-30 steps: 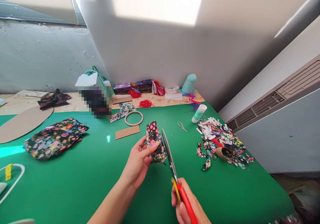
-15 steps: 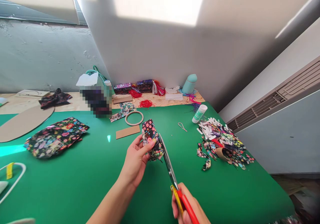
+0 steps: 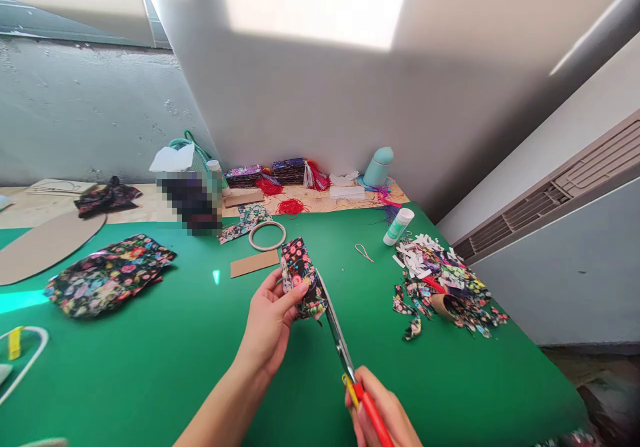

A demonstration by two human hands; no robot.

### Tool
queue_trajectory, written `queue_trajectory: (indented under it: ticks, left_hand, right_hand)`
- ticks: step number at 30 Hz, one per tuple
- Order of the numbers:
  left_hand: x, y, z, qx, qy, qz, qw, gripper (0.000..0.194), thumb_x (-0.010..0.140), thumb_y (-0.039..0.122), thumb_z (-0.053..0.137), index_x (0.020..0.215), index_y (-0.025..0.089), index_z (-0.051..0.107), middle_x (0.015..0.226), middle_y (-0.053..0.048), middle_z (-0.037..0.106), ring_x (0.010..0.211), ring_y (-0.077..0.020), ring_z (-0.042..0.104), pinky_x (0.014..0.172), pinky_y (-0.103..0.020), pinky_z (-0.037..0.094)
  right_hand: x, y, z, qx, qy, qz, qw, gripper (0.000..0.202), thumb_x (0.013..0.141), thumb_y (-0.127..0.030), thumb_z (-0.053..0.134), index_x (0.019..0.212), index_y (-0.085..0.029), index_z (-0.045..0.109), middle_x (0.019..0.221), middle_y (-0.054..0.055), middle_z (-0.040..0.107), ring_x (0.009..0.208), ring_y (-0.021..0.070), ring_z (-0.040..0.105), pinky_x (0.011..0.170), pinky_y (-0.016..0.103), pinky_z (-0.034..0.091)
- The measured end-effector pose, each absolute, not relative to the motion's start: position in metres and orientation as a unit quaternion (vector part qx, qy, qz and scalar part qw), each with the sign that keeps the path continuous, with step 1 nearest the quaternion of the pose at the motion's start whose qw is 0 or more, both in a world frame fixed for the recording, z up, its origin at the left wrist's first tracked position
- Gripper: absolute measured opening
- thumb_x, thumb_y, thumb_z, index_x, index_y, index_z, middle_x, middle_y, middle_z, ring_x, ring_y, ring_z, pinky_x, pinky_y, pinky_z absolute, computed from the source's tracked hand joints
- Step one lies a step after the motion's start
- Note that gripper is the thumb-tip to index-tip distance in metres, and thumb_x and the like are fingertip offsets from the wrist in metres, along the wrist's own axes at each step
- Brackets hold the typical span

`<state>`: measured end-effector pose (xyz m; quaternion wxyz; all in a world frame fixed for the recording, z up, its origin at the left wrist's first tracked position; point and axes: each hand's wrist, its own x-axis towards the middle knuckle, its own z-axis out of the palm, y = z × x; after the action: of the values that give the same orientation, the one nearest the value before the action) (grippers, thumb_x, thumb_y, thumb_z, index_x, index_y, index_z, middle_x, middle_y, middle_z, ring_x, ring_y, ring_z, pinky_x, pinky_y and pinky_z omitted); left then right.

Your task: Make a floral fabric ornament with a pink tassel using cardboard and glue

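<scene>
A small black floral fabric piece [image 3: 299,260] is pinched in my left hand [image 3: 273,317], thumb across its front, above the green table mat [image 3: 190,360]. My right hand [image 3: 383,410] is wrapped round the red handle of metal scissors [image 3: 339,337], which also show a yellow part. The blades point up and away, along the right edge of the fabric, and look nearly closed. Whether fabric lies between them, I cannot tell. Beyond the fabric are a tan cardboard strip [image 3: 255,264] and a pale ring [image 3: 267,236].
Fabric and paper scraps [image 3: 445,287] are heaped at the right beside a glue stick [image 3: 399,226]. A larger floral cloth [image 3: 113,276] and a grey-beige oval board [image 3: 50,244] lie left. A light-blue bottle [image 3: 379,166] stands at the back.
The scissor blades have closed somewhat and the red handle has shifted slightly. My left hand keeps its hold on the fabric. The view has shifted very slightly.
</scene>
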<state>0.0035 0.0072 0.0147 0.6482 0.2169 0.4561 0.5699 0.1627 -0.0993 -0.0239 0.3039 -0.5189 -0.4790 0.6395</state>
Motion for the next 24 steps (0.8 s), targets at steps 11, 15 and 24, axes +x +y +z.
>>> queue_trajectory:
  ticks: [11, 15, 24]
  left_hand:
    - [0.0032, 0.0070, 0.0133, 0.216, 0.461, 0.572, 0.643, 0.056, 0.058, 0.018, 0.083, 0.107, 0.013, 0.057, 0.087, -0.007, 0.068, 0.064, -0.0153, 0.064, 0.056, -0.029, 0.058]
    - [0.0030, 0.0071, 0.0120, 0.214, 0.461, 0.568, 0.647, 0.057, 0.057, 0.018, 0.083, 0.108, 0.013, 0.056, 0.085, -0.007, 0.068, 0.062, -0.0155, 0.064, 0.054, -0.029, 0.058]
    - [0.0021, 0.0086, 0.0131, 0.185, 0.460, 0.564, 0.660, 0.045, 0.057, 0.021, 0.083, 0.097, 0.011, 0.065, 0.092, -0.007, 0.067, 0.067, -0.0119, 0.061, 0.054, -0.021, 0.054]
  right_hand:
    - [0.1647, -0.1020, -0.0306, -0.542, -0.474, 0.623, 0.307, 0.063, 0.068, -0.083, 0.042, 0.073, -0.020, 0.039, 0.053, -0.008, 0.029, 0.045, 0.0049, 0.022, 0.044, 0.023, 0.014]
    - [0.1607, -0.1021, -0.0295, -0.547, -0.452, 0.623, 0.329, 0.060, 0.069, -0.080, 0.045, 0.071, -0.020, 0.038, 0.053, -0.009, 0.029, 0.043, 0.0041, 0.022, 0.043, 0.022, 0.015]
    - [0.1632, -0.1039, -0.0265, -0.561, -0.366, 0.646, 0.367, 0.058, 0.070, -0.076, 0.050, 0.077, -0.020, 0.042, 0.047, -0.010, 0.035, 0.038, 0.0021, 0.019, 0.037, 0.018, 0.009]
